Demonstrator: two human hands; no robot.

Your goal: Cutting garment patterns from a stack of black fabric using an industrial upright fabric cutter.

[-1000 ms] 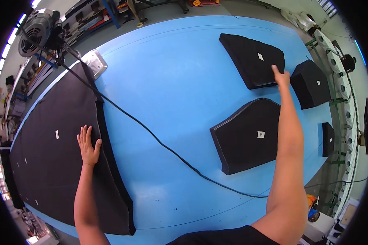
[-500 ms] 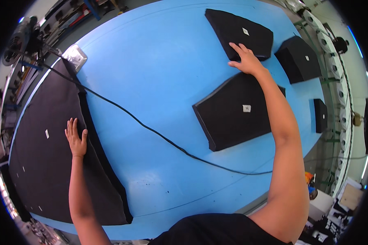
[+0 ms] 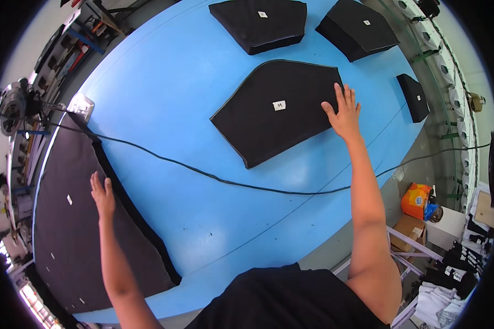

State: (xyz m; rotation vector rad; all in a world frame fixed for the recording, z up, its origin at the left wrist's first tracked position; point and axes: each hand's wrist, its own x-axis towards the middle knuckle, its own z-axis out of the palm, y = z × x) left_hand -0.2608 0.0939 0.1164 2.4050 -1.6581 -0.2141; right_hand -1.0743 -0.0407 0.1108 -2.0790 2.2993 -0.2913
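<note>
My left hand [image 3: 103, 197], fingers stretched out, is over the large stack of black cut fabric [image 3: 82, 230] along the table's left side. I cannot tell how firmly it touches. My right hand [image 3: 346, 113] is spread at the right end of a smaller stack of black fabric pieces [image 3: 258, 120] in the middle, its fingertips at the stack's edge. A small white label [image 3: 279, 105] lies on that stack. Beyond it are another black stack [image 3: 263, 30] and, to its right, a third one [image 3: 359, 33], each with a white label.
A black cable [image 3: 219, 180] runs across the blue table [image 3: 164, 109] between my arms. At the far left stands a cutting machine [image 3: 13, 109] with a metal base plate [image 3: 81, 106]. A narrow black stack [image 3: 413, 98] sits near the right edge. An orange box [image 3: 416, 200] is beyond that edge.
My right hand has moved from the far side of the middle stack to its right end. The view has shifted, so the smaller stacks appear higher and further left. My left hand stays over the large stack.
</note>
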